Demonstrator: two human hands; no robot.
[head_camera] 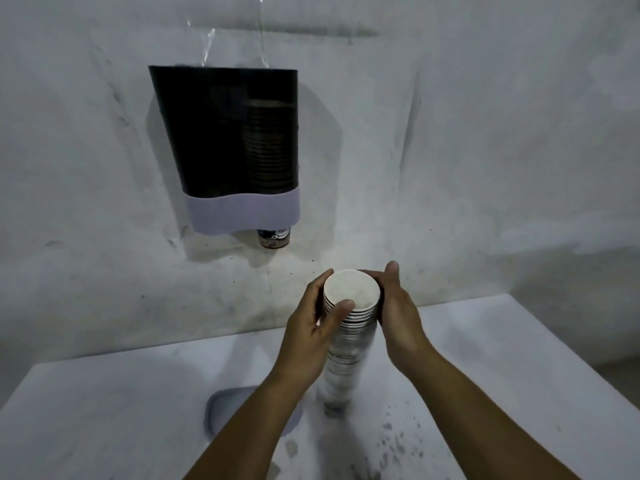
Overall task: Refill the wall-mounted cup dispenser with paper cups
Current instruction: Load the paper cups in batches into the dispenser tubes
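Hands close on the top of a tall, nested stack of white paper cups (349, 327) at lower centre of the frame, the left hand (311, 327) and right hand (398, 306) each curled against the rims from opposite sides, its base on the white table (502, 358). It looks light but thin-walled, whippy and easily crushed, so I'd support it lower down. The dark wall-mounted cup dispenser with a pale lilac base (228, 147), upper left, shows cups in its right column.
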